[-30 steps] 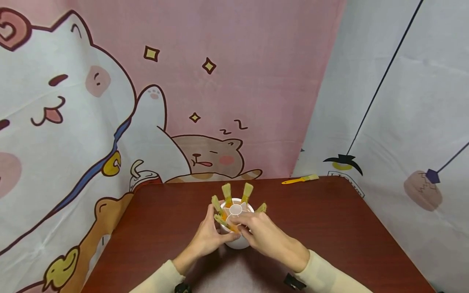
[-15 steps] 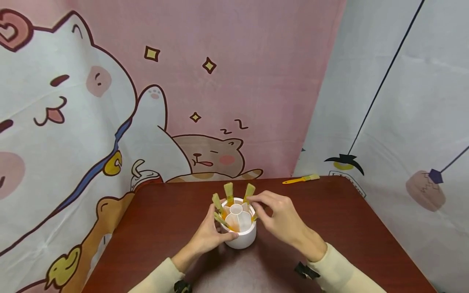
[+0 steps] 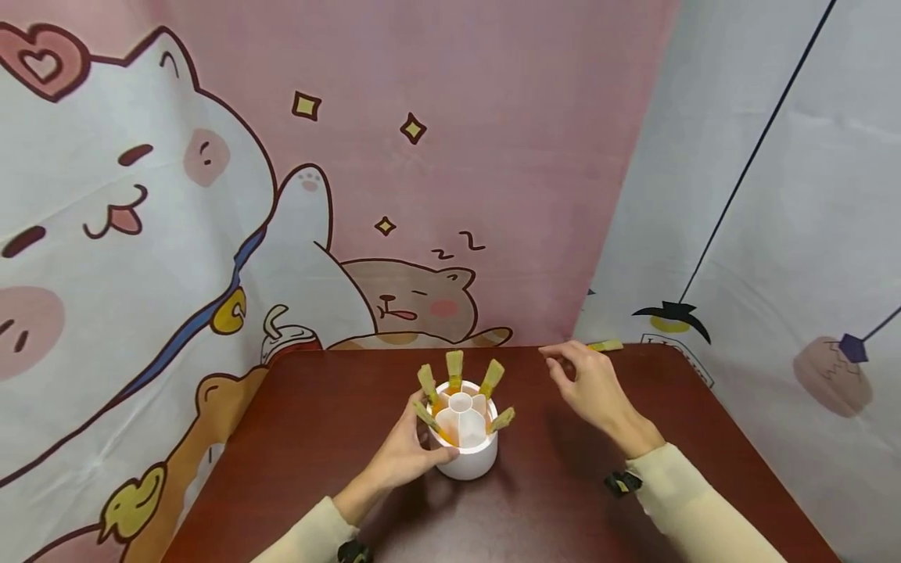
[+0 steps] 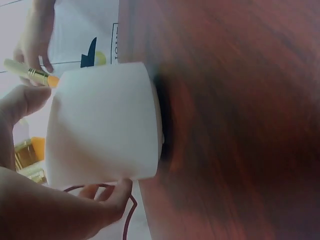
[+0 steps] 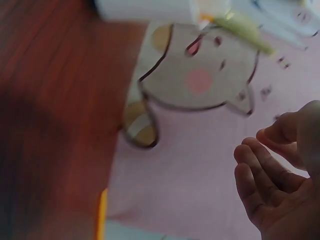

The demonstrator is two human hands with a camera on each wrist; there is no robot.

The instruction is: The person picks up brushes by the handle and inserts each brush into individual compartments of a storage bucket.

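Note:
A round white brush holder [image 3: 468,464] with inner compartments stands on the table. Several flat paintbrushes [image 3: 454,364] lean outward in it, pale bristles up, with orange handles low in the compartments. My left hand [image 3: 403,453] grips the holder from its left side, thumb on the near rim; in the left wrist view its fingers wrap the white wall [image 4: 102,122]. Off to the right, my right hand [image 3: 594,387] hovers above the table, fingers loosely bent and holding nothing. Beyond it lies one more paintbrush [image 3: 607,345], its handle mostly hidden by that hand in the head view.
The dark red-brown table [image 3: 331,422] ends at a back edge against a pink and white cartoon cloth [image 3: 521,156]. In the right wrist view, a yellow brush handle [image 5: 101,215] shows along the table edge.
My right hand has left the holder, passed the right-hand brushes and moved right towards the lying paintbrush. The left hand keeps its grip on the holder.

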